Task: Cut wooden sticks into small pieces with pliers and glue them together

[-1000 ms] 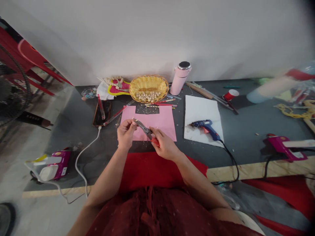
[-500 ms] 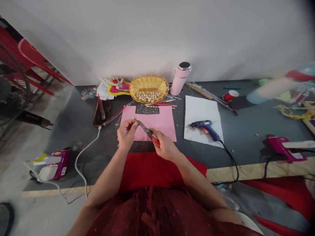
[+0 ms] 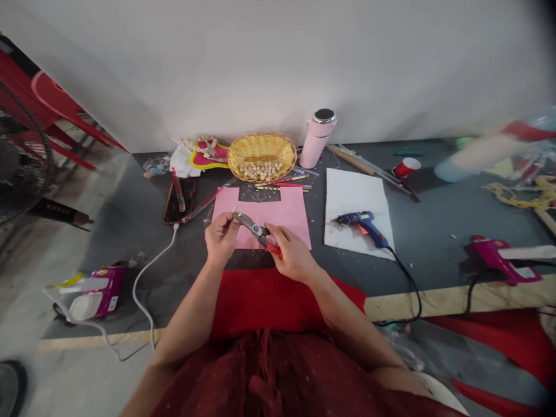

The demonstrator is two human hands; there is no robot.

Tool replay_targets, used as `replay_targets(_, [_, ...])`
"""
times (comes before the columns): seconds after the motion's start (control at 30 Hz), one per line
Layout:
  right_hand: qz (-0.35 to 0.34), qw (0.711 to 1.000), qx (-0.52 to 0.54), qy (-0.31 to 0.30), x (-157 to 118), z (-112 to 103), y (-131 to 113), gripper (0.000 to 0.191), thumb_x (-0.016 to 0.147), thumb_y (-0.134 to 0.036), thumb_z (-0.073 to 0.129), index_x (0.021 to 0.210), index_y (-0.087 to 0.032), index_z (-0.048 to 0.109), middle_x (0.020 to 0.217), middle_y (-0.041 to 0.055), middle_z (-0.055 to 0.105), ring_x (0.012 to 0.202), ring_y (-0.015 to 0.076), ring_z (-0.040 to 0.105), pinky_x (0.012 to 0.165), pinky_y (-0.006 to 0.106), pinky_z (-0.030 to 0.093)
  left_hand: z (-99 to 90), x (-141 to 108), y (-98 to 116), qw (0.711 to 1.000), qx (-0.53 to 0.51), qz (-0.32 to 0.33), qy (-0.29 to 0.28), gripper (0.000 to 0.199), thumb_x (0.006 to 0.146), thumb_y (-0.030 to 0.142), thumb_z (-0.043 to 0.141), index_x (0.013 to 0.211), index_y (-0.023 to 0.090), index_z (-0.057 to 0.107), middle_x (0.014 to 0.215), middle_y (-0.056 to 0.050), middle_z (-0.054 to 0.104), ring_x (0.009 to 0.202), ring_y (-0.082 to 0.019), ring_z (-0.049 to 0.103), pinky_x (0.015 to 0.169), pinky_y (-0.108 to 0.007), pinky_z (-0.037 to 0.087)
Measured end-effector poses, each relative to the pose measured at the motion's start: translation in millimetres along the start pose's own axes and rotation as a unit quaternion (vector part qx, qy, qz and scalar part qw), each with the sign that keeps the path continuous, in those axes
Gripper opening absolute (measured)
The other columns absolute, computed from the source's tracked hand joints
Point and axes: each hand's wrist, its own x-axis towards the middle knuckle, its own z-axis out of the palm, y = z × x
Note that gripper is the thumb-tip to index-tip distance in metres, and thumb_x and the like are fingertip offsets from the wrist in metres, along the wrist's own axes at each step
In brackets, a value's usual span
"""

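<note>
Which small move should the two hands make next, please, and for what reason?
I would probably ease the fingertips of the left hand slightly back from the jaws of the red-handled tool before any squeeze. The left hand pinches a small pale piece right by those jaws, while the right hand holds the handles, so a nip seems possible.

Single head-worn view, directed forward and down from above the lap at the nearby tabletop (image 3: 278,269) and wall (image 3: 243,69).

Left fingers (image 3: 229,219) pinched, right hand (image 3: 292,252) curled, both forearms converging.
</note>
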Motion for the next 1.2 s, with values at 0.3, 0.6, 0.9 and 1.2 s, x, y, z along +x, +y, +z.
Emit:
replay_targets(0.3, [-0.009, 0.999, 0.043, -0.003, -0.3, -0.6, -0.8, 0.068, 0.082, -0.011, 0.05, 0.143, -0.024, 0.024, 0.124, 0.0135, 0.052, 0.114, 0.0279, 0.051, 0.095, 0.048, 0.047, -0.2, 1.4, -2.2, 1.0, -0.01, -0.011, -0.011, 0.023, 0.084, 0.037, 0.06, 0.083, 0.015, 0.067, 0.073, -0.004, 0.067, 0.069, -0.013, 0.061, 0.064, -0.023, 0.048])
replay_targets(0.6, [0.04, 0.999, 0.015, -0.025, -1.9, -6.5, -7.9, 0.065, 0.078, -0.007, 0.049, 0.139, -0.023, 0.032, 0.116, 0.0111, 0.058, 0.102, 0.025, 0.059, 0.09, 0.042, 0.05, 1.0, -0.8, 3.1, 0.999, 0.04, -0.006, -0.008, 0.023, 0.086, 0.035, 0.057, 0.082, 0.015, 0.067, 0.073, -0.004, 0.067, 0.068, -0.013, 0.06, 0.063, -0.023, 0.047])
replay_targets(0.9, [0.052, 0.997, 0.049, -0.001, -1.4, 2.7, -8.8, 0.067, 0.079, -0.007, 0.049, 0.14, -0.023, 0.028, 0.122, 0.0127, 0.054, 0.106, 0.0237, 0.059, 0.09, 0.041, 0.05, 5.1, 2.0, 0.3, 0.998, -0.017, -0.023, 0.048, 0.021, 0.077, 0.033, 0.069, 0.088, 0.016, 0.067, 0.083, -0.004, 0.069, 0.075, -0.014, 0.064, 0.07, -0.024, 0.051])
replay_targets(1.2, [0.037, 0.999, 0.027, 0.004, -1.6, 4.7, -5.5, 0.071, 0.08, -0.01, 0.049, 0.144, -0.025, 0.021, 0.126, 0.0128, 0.051, 0.113, 0.0278, 0.053, 0.094, 0.047, 0.049, 5.1, 1.7, -1.4, 0.999, 0.016, -0.017, 0.048, 0.022, 0.078, 0.034, 0.067, 0.091, 0.017, 0.066, 0.086, -0.004, 0.069, 0.077, -0.014, 0.065, 0.071, -0.025, 0.052])
